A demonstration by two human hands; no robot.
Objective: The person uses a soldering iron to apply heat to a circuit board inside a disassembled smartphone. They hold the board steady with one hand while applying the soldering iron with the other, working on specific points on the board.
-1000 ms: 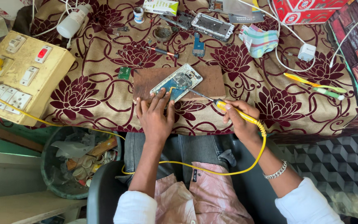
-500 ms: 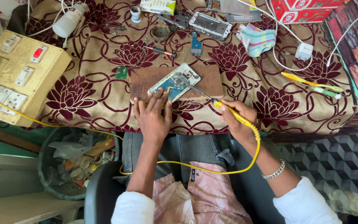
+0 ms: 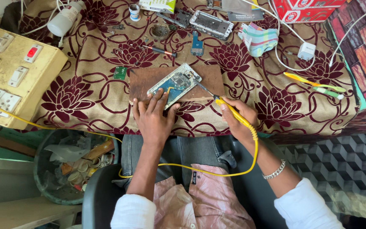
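Note:
An opened phone with its circuit board showing lies tilted on a brown wooden board on the flower-patterned table. My left hand rests flat at the board's near edge, fingertips pressing on the phone's lower end. My right hand grips a yellow soldering iron like a pen. Its metal tip reaches up and left to the phone's right edge. The iron's yellow cord loops down across my lap.
A yellowed switchboard box sits at the left. Behind the board lie a second phone frame, small circuit pieces, a screwdriver, a white bottle, a charger and a red box. A bin of scraps stands below.
The view has drifted slightly; both hands stay in place. The iron's tip stays at the phone's right edge.

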